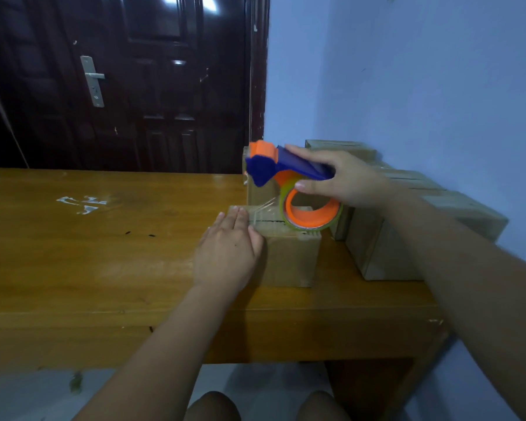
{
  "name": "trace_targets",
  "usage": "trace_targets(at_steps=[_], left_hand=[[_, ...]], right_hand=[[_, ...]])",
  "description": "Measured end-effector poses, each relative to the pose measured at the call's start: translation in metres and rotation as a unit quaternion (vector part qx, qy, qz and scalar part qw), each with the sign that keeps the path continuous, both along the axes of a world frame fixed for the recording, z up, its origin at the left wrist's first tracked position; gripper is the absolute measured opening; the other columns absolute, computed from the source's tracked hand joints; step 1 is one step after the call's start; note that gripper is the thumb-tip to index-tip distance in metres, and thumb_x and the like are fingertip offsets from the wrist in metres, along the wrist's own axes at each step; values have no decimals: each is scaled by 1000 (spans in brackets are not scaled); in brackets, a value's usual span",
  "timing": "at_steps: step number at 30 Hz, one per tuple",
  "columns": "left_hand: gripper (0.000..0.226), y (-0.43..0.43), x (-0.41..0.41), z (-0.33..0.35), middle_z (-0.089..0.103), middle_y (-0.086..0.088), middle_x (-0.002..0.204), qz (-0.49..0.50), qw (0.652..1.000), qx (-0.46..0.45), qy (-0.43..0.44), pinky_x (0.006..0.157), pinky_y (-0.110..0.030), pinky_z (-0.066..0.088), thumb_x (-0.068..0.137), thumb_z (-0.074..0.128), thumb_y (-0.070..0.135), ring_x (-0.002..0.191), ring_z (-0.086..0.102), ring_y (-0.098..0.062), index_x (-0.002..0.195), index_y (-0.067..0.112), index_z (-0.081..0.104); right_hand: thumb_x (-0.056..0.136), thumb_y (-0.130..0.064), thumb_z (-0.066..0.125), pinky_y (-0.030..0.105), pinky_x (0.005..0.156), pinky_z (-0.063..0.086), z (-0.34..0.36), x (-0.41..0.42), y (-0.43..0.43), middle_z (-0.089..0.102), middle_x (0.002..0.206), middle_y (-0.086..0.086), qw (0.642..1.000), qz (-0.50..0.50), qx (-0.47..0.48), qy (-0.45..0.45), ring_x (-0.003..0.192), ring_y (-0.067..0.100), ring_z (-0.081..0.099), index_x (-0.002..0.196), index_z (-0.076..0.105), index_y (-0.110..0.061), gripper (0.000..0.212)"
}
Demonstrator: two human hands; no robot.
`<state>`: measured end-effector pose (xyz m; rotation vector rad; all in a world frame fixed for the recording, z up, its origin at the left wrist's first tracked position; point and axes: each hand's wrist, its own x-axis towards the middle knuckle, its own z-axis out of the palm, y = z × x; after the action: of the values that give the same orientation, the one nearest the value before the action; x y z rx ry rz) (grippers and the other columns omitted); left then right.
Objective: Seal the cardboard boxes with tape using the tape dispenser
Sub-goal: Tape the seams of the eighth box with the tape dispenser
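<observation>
- Small cardboard box [289, 259] sits on the worktop [104, 253], toward its right end. The top seam runs left to right, and a dark gap shows beside the roll.
- Left hand [225, 253]: grip apart, fingers straight and flat, pressing the box's left top edge where the clear tape [263, 208] begins.
- Right hand [343, 180]: grip clamped round the blue handle of the tape dispenser [268, 167], which is held tilted above the box. The tape roll [312, 215] is just over the seam, with tape stretched from the dispenser down to the left fingers.
- Judged stage: strip end anchored, seam mostly not yet covered.
- Risks:
  - The strip drifts off the seam if the pull angles sideways.
  - The anchored end lifts if left-hand pressure eases.
  - The light box slides or tips toward the pull.
  - Slack tape wrinkles or folds onto itself.
  - The dispenser knocks the other boxes [386, 247] close by on the right.
</observation>
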<state>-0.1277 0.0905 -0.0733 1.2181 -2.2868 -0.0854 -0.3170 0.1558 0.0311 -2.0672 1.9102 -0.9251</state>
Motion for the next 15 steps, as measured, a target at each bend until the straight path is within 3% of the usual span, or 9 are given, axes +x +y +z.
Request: trace_targets(at_steps=[3,5,7,9,12,15], left_hand=[[49,0,7,0,33,4,152,41,999,-6,-6,109,-36,31,98,27,33,141,26,-16,145,23,35],[49,-1,14,-1,36,5,150,57,998,-8,-3,106,-38,35,98,27,33,141,27,-17,144,23,38],[52,-1,24,-2,40,5,148,71,997,-7,3,104,-39,37,96,21,33,140,29,-18,142,23,41],[62,-2,35,-2,42,5,147,82,997,-6,13,102,-41,37,88,15,37,140,28,-19,142,22,43],[65,-6,48,-3,43,2,146,89,996,-22,-7,111,-44,24,85,15,37,143,23,-21,142,19,43],[65,-10,50,0,52,-8,138,86,992,-71,-62,115,-45,8,92,13,41,143,23,-24,137,10,48]], right_hand=[[89,-34,62,25,92,48,-24,3,4,53,132,-12,992,-3,-64,-110,112,5,56,143,29,-43,64],[85,-40,62,33,88,52,-35,10,5,56,127,-21,979,3,-85,-185,106,9,59,144,27,-45,68],[80,-41,60,28,86,53,-43,21,3,51,119,-38,964,11,-102,-244,100,-3,58,145,25,-43,74],[82,-41,58,24,100,45,-50,33,-2,44,130,-34,956,18,-114,-268,118,-8,50,149,21,-36,77],[85,-42,59,37,111,38,-59,46,-10,39,145,-19,951,26,-121,-282,132,2,41,150,20,-36,76],[86,-40,58,38,109,40,-60,50,-14,40,141,-22,948,20,-125,-291,130,1,43,149,20,-38,73]])
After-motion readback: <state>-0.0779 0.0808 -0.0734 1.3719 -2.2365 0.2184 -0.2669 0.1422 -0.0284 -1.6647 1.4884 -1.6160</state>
